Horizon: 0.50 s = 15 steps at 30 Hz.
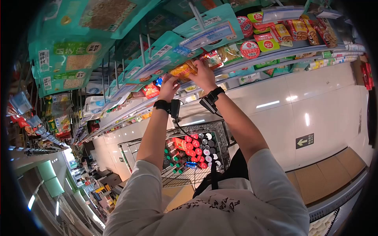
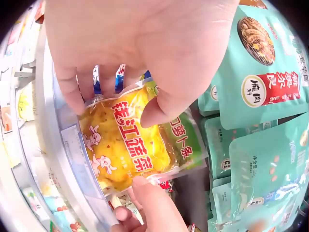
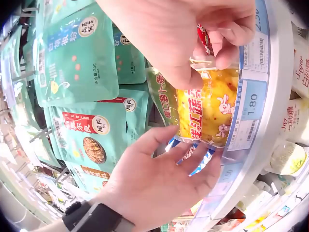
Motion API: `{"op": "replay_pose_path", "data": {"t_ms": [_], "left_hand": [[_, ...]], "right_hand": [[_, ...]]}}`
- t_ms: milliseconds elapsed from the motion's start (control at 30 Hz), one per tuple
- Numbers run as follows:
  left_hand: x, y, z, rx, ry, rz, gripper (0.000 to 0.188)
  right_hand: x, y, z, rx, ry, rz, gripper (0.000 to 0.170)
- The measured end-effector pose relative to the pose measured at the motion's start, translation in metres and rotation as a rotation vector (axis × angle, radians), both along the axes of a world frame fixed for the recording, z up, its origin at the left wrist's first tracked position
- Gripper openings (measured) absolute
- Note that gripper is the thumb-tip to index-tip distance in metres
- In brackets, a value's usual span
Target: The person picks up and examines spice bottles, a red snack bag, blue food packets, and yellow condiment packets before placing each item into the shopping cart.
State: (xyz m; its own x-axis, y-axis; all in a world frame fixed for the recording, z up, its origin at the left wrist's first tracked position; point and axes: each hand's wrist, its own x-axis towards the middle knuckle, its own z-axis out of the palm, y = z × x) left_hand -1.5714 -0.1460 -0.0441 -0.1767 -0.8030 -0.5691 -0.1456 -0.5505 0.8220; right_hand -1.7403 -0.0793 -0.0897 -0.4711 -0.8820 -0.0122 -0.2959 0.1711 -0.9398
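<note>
A yellow packet of pickled vegetables (image 1: 183, 71), clear-edged with red lettering and rabbit drawings, lies at the shelf's front edge between both hands. My left hand (image 1: 168, 88) holds one end; in the left wrist view its thumb (image 2: 159, 108) lies over the packet's front while the fingers reach round the edge. At the opposite end my right hand (image 1: 204, 75) pinches the packet, thumb on its face and fingers curled at its edge. A green radish-strip packet (image 2: 183, 145) shows just behind the yellow one. Blue-and-white packaging (image 3: 193, 157) peeks out past the left fingers.
Teal pouches (image 1: 80, 59) hang on hooks above and to the left. Price labels (image 3: 251, 106) line the shelf edge. More packets and round tubs (image 1: 250, 50) stand farther right. A shopping cart (image 1: 226, 145) with bottles and cans stands below the arms.
</note>
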Motion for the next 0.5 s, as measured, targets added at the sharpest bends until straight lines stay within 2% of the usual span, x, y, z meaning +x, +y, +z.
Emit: {"op": "replay_pose_path", "data": {"t_ms": [167,233,267,300,367,433,500], "left_hand": [[0.003,0.009,-0.004,-0.001,0.080,0.004,0.029],[-0.001,0.023,0.007,-0.109,0.046,-0.087,0.033],[0.004,0.026,0.002,-0.124,0.063,-0.048,0.042],[0.008,0.030,-0.001,-0.124,0.068,-0.039,0.042],[0.014,0.037,-0.007,-0.301,0.042,-0.139,0.045],[0.014,0.047,0.006,-0.372,0.012,-0.175,0.045],[0.020,0.052,0.016,-0.587,-0.024,-0.217,0.041]], "right_hand": [[0.002,0.012,0.008,-0.087,0.080,-0.043,0.041],[-0.001,0.016,0.003,-0.121,0.121,-0.003,0.041],[-0.004,0.019,0.001,-0.136,0.056,0.092,0.041],[-0.005,0.022,0.004,-0.149,-0.007,0.186,0.042],[-0.004,0.030,0.012,-0.146,0.056,0.167,0.036],[-0.003,0.036,0.025,-0.228,-0.004,0.196,0.032],[-0.001,0.042,0.034,-0.284,-0.049,0.192,0.031]]}}
